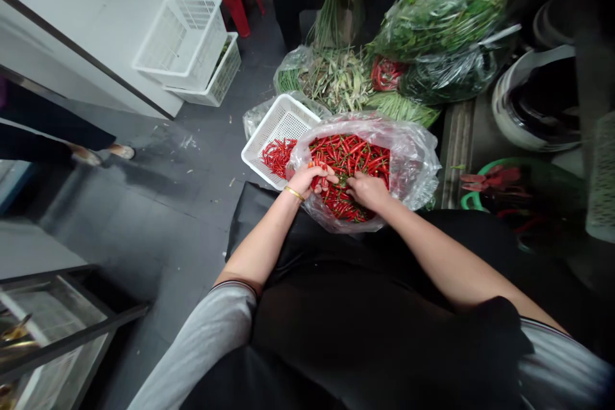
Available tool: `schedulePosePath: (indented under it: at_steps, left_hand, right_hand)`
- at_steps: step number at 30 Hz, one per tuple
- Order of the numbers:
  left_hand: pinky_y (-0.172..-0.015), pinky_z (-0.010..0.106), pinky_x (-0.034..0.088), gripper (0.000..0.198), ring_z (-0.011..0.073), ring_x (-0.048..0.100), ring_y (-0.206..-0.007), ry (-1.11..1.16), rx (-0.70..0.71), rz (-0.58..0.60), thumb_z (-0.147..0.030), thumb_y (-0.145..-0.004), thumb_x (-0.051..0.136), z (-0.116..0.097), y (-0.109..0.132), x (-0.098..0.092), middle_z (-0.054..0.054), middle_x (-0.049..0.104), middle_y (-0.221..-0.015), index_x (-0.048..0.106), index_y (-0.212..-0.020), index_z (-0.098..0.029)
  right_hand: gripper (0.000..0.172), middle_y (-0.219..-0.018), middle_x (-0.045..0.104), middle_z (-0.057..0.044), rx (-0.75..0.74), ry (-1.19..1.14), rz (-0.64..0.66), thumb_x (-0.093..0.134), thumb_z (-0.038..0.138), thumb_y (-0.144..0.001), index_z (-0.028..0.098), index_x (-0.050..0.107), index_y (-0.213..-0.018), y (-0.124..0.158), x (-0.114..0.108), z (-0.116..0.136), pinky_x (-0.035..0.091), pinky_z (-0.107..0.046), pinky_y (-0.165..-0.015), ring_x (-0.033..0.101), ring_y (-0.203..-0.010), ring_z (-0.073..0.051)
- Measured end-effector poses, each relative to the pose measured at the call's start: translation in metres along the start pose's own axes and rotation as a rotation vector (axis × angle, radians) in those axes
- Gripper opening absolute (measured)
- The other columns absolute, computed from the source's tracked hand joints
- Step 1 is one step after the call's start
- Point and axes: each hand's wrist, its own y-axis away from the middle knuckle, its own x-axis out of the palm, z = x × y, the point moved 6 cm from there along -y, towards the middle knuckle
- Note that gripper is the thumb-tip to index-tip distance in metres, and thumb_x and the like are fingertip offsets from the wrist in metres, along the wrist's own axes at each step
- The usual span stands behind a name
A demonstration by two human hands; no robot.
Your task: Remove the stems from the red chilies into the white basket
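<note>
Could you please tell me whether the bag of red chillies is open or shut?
Open: the plastic bag gapes wide, red chillies showing inside.

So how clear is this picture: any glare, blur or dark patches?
In the head view, glare glints off the clear bag around the red chilies; same view, the grey sleeve at lower right looks blurred, and the inside of the white bucket is nearly black.
</note>
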Motion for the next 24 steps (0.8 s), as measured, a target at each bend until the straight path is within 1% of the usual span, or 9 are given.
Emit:
schedulePosePath:
  at_steps: [3, 6, 9, 12, 15, 17, 20, 22, 24]
  left_hand:
    - [-0.034, 0.018, 0.02, 0.017, 0.0066, 0.041, -0.034, -0.052, -0.037, -0.03, -0.025, -0.067, 0.066, 0.014, -0.003, 0.001, -0.002, 0.053, -0.045, 0.056, -0.07, -0.013]
    - [-0.035, 0.017, 0.018, 0.032, 0.0037, 0.035, -0.032, -0.063, -0.121, -0.049, -0.031, -0.062, 0.078, 0.033, -0.008, 0.016, -0.007, 0.041, -0.039, 0.051, -0.063, -0.014]
    - [-0.037, 0.016, 0.017, 0.036, 0.0021, 0.035, -0.035, 0.096, -0.172, -0.037, -0.036, -0.061, 0.081, 0.046, -0.014, 0.036, -0.008, 0.039, -0.043, 0.056, -0.069, -0.011]
    - [-0.037, 0.014, 0.018, 0.036, 0.0013, 0.035, -0.038, 0.29, -0.112, -0.036, -0.035, -0.063, 0.08, 0.042, -0.019, 0.047, -0.008, 0.039, -0.045, 0.057, -0.071, -0.01]
    - [-0.037, 0.014, 0.017, 0.036, 0.0008, 0.033, -0.037, 0.334, -0.068, -0.044, -0.034, -0.061, 0.081, 0.032, -0.021, 0.043, -0.008, 0.038, -0.043, 0.054, -0.068, -0.011]
    - [-0.036, 0.014, 0.017, 0.04, 0.0009, 0.033, -0.037, 0.332, -0.045, -0.104, -0.036, -0.058, 0.082, 0.028, -0.02, 0.031, -0.009, 0.039, -0.044, 0.051, -0.066, -0.012]
    - [-0.037, 0.015, 0.02, 0.046, 0.0033, 0.041, -0.039, 0.239, -0.019, -0.164, -0.039, -0.053, 0.084, 0.025, -0.017, 0.015, -0.007, 0.046, -0.047, 0.048, -0.067, -0.014]
    - [-0.037, 0.017, 0.022, 0.047, 0.0054, 0.044, -0.041, 0.056, -0.016, -0.108, -0.041, -0.052, 0.085, 0.024, -0.014, 0.016, -0.006, 0.05, -0.049, 0.049, -0.069, -0.015]
    - [-0.037, 0.018, 0.024, 0.047, 0.0051, 0.044, -0.04, -0.149, -0.002, -0.009, -0.041, -0.051, 0.085, 0.023, -0.01, 0.024, -0.005, 0.051, -0.049, 0.051, -0.068, -0.013]
  right_hand:
    - [0.023, -0.093, 0.066, -0.007, 0.102, -0.179, -0.097, 0.052, 0.038, -0.087, 0.019, 0.063, -0.09, 0.002, -0.018, -0.031, 0.039, -0.027, -0.062, 0.061, -0.079, -0.02]
    - [0.021, -0.076, 0.066, -0.003, 0.151, -0.431, -0.243, 0.055, 0.04, -0.082, 0.02, 0.061, -0.082, 0.012, -0.036, -0.048, 0.041, -0.027, -0.061, 0.059, -0.068, -0.017]
    - [0.022, -0.076, 0.065, -0.005, 0.129, -0.542, -0.423, 0.05, 0.039, -0.084, 0.019, 0.06, -0.087, 0.027, -0.043, -0.034, 0.044, -0.028, -0.064, 0.059, -0.067, -0.018]
    - [0.027, -0.088, 0.066, -0.011, 0.031, -0.488, -0.511, 0.041, 0.035, -0.089, 0.016, 0.06, -0.096, 0.037, -0.036, -0.002, 0.046, -0.03, -0.072, 0.061, -0.081, -0.021]
    - [0.028, -0.092, 0.066, -0.012, -0.019, -0.5, -0.547, 0.037, 0.033, -0.092, 0.018, 0.059, -0.097, 0.043, -0.03, 0.012, 0.047, -0.031, -0.077, 0.061, -0.087, -0.022]
    - [0.025, -0.089, 0.066, -0.009, -0.021, -0.561, -0.562, 0.036, 0.033, -0.092, 0.02, 0.058, -0.091, 0.045, -0.03, 0.006, 0.047, -0.031, -0.077, 0.061, -0.082, -0.02]
    - [0.023, -0.085, 0.065, -0.008, 0.034, -0.651, -0.564, 0.041, 0.037, -0.09, 0.021, 0.056, -0.084, 0.045, -0.035, -0.017, 0.047, -0.031, -0.075, 0.061, -0.078, -0.019]
    - [0.027, -0.078, 0.064, -0.006, 0.115, -0.78, -0.49, 0.048, 0.047, -0.086, 0.021, 0.055, -0.079, 0.039, -0.035, -0.031, 0.047, -0.032, -0.068, 0.06, -0.07, -0.019]
    - [0.038, -0.063, 0.058, -0.002, 0.144, -1.034, -0.307, 0.05, 0.058, -0.083, 0.021, 0.051, -0.074, 0.028, -0.029, -0.032, 0.043, -0.029, -0.056, 0.055, -0.056, -0.016]
